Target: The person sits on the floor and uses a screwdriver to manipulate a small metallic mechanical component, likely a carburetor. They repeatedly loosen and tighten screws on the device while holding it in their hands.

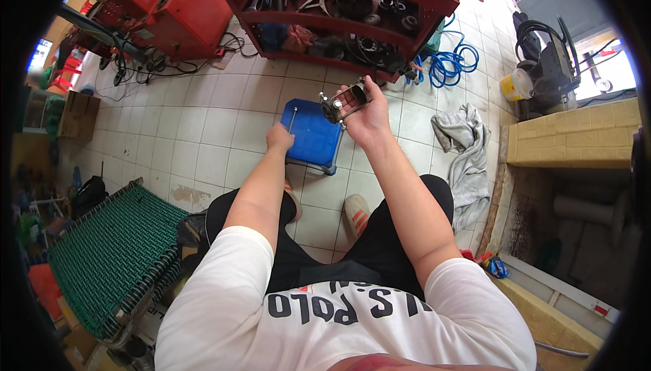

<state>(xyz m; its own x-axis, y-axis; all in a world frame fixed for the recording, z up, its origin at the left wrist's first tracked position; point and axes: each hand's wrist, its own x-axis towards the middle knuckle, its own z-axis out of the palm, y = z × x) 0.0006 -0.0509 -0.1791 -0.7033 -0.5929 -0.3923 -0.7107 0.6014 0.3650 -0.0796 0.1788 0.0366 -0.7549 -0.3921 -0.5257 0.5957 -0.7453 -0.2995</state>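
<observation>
Tiled floor [224, 127] surrounds a blue-topped stool [317, 134], with a red tool rack [305, 17] beyond it and a grey cloth [463, 134] to its right. My left hand [279, 138] is clenched around the near end of a slim metal rod [293, 119], over the stool's left side. My right hand [369, 125], palm turned up, cradles a metal assembly [331, 107] by the stool's far right corner, fingers curled about it. Caution: a loose cradle could let the assembly roll off my palm and drop past the stool onto hard tile. If applied at an angle, the rod may slip and strike my right fingers.
</observation>
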